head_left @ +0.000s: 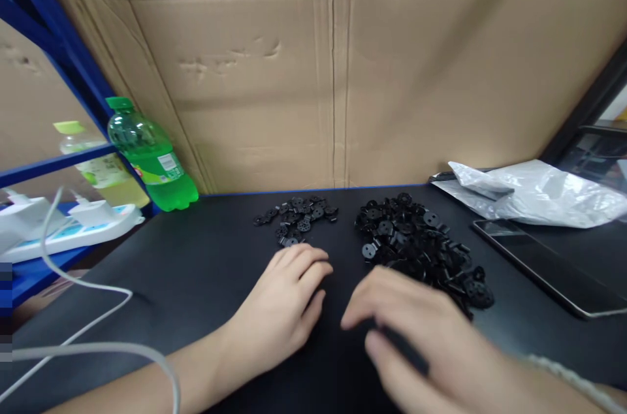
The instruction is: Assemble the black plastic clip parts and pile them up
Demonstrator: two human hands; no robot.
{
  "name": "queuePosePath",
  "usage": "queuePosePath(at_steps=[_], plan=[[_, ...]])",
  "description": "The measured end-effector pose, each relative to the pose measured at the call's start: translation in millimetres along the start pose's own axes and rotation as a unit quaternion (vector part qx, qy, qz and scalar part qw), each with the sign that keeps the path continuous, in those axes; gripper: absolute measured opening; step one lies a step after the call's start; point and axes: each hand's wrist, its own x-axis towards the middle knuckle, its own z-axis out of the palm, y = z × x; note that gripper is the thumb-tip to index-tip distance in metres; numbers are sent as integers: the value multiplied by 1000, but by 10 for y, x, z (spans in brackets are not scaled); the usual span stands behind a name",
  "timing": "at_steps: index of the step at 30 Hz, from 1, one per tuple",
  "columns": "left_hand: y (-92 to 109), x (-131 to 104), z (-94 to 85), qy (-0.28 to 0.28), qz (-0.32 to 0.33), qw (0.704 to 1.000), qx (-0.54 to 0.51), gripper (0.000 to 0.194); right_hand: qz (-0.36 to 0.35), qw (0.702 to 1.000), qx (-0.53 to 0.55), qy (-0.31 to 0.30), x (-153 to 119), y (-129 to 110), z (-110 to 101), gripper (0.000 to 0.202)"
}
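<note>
My left hand rests low over the black table top, its fingers loosely bent and the thumb apart from them. I see nothing held in it. Just beyond its fingertips lies a smaller group of flat black plastic parts with small holes. My right hand is curled around a dark, stick-like tool, smeared by motion and partly hidden in the palm. The tool's exact kind does not show. Right behind this hand spreads a larger heap of black plastic parts, some with round, perforated ends.
A dark tablet-like device lies at right, with a white plastic bag behind it. Cardboard walls the back. At left are a green soda bottle, a paler bottle, a power strip and a loose white cable.
</note>
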Motion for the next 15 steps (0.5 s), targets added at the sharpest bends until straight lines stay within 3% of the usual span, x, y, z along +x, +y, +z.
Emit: queuePosePath(at_steps=[2,4,10,15], plan=[[-102,6,9,8,-40,996,75,37,-56,996,17,-60,-52,3,216,30],[-163,4,23,4,-62,993,100,43,-40,994,45,-91,-75,74,352,32],[-65,-34,75,-22,-11,998,58,50,51,983,145,-100,-56,214,430,31],[-10,-49,66,-8,26,1000,-15,34,178,951,229,-109,-68,193,485,21]])
